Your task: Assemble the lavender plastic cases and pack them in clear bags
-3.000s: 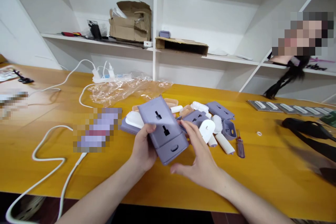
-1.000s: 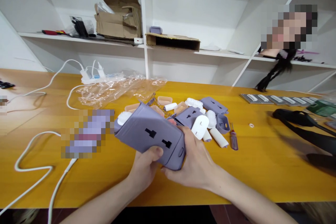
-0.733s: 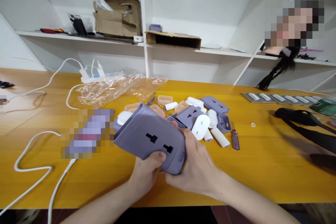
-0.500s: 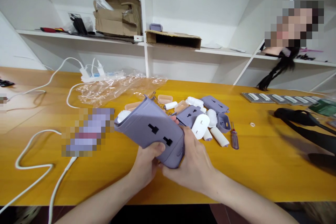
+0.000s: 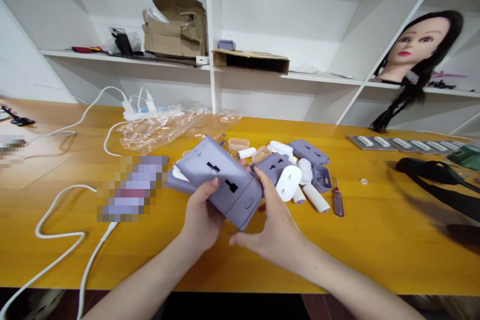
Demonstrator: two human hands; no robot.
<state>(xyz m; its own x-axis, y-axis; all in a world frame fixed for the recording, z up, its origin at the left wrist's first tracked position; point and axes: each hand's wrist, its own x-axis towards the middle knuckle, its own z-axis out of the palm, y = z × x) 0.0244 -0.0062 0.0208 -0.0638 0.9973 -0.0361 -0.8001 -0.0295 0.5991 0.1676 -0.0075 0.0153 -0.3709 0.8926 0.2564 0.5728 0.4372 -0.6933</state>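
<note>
My left hand (image 5: 202, 217) grips a purple plastic case (image 5: 222, 185) with two black slots in its face, thumb on top and fingers beneath. My right hand (image 5: 273, 225) cups the case's near right end, fingers wrapped against its side. The case is tilted, held just above the yellow table (image 5: 375, 250). Right behind it lies a pile of parts: more purple housings (image 5: 309, 151), white plug pieces (image 5: 288, 182), white rollers (image 5: 317, 199) and peach-coloured trays (image 5: 238, 143).
A small screwdriver (image 5: 338, 199) lies right of the pile. Crumpled clear plastic (image 5: 168, 127) and a white power strip (image 5: 144, 110) with cables sit behind left. A white cable (image 5: 63, 235) snakes at the front left. Black straps (image 5: 438, 180) lie at right; a mannequin head (image 5: 420, 45) stands on the shelf.
The case has been turned in both hands, its far end swung up and back, and it now sits a little lower. The right hand's grip has shifted to the case's near end.
</note>
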